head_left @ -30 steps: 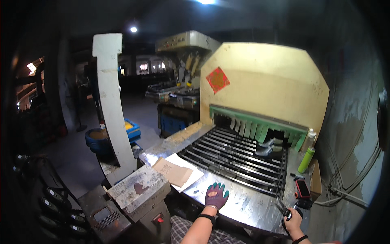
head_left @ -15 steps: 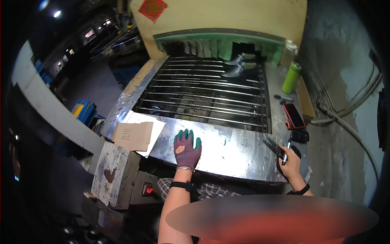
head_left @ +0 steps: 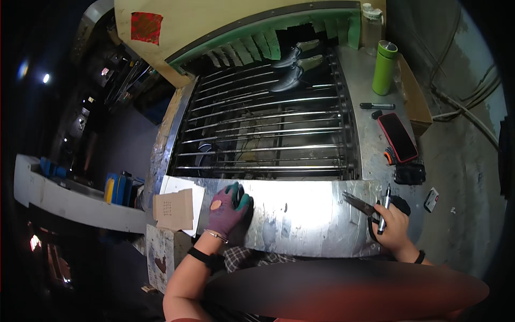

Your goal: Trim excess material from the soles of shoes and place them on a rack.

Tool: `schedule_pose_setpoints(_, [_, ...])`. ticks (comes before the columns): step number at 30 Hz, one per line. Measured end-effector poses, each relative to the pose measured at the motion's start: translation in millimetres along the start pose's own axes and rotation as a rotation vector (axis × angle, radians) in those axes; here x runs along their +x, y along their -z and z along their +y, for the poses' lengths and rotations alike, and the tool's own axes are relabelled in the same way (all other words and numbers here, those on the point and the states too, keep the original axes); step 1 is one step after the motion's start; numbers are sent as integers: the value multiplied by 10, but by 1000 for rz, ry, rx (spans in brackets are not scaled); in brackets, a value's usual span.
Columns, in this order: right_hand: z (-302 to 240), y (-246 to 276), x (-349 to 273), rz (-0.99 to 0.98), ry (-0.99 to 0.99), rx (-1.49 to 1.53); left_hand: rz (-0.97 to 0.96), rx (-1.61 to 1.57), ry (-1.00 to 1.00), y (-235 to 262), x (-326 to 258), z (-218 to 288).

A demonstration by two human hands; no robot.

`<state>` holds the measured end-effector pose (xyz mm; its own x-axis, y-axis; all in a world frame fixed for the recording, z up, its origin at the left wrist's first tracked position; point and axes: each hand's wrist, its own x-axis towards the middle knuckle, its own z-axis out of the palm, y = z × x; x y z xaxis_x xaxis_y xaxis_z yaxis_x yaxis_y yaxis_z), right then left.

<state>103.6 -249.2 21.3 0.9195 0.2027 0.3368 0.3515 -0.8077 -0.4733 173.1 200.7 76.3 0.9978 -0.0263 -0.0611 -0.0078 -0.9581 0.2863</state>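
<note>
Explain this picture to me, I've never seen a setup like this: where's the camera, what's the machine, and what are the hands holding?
The camera sits on the person's head and looks down, so its wide lens bends straight edges. The left hand, in a purple and green glove, lies flat on a metal table. The bare right hand holds a pen and scissors. Beyond is a roller conveyor carrying two dark shoes at a hooded opening. To the right lie a green bottle, a marker and a phone; papers lie on the left.
</note>
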Motion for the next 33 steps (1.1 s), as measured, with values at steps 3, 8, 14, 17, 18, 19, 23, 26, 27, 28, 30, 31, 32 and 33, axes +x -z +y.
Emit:
schedule_pose_setpoints(3, [50, -29, -36, -17, -48, -46, 182, -24, -107, -41, 589, 168])
schedule_pose_setpoints(8, [126, 5, -89, -87, -108, 6, 169, 67, -317, -473, 1949, 321])
schedule_pose_setpoints(14, [191, -14, -132, -121, -59, -89, 266, 288, -401, -461, 3623, 908])
schedule_pose_setpoints(17, [254, -13, -178, -86, -47, -22, 251, 361, -276, -536, 3928, 1134])
schedule_pose_setpoints(18, [266, -37, -167, -79, -70, 31, 111, 312, -179, -531, 3954, 1169])
schedule_pose_setpoints(19, [248, -64, -151, -73, -91, 91, -29, 268, -79, -513, 3936, 1193])
schedule_pose_setpoints(23, [173, -10, 37, -94, -22, 13, -3, 403, -36, -471, 3798, 1249])
schedule_pose_setpoints(26, [221, -32, -103, -84, -74, 91, 7, 232, 43, -578, 3444, 1477])
schedule_pose_setpoints(27, [217, -29, -135, -93, -41, 108, -11, 106, 84, -561, 3254, 1528])
schedule_pose_setpoints(28, [194, -44, -148, -1, -34, 59, -76, -3, 65, -467, 3015, 1501])
schedule_pose_setpoints(30, [99, -108, 43, 44, 6, 69, -103, -285, 103, -458, 2570, 1011])
schedule_pose_setpoints(31, [148, -133, -7, 18, -18, 68, -220, -728, 184, -460, 2292, 932])
schedule_pose_setpoints(32, [124, -109, -33, 10, -38, 69, -341, -1172, 254, -455, 1929, 861])
schedule_pose_setpoints(33, [99, -51, -44, -4, -70, 58, -344, -1405, 292, -303, 1490, 1007])
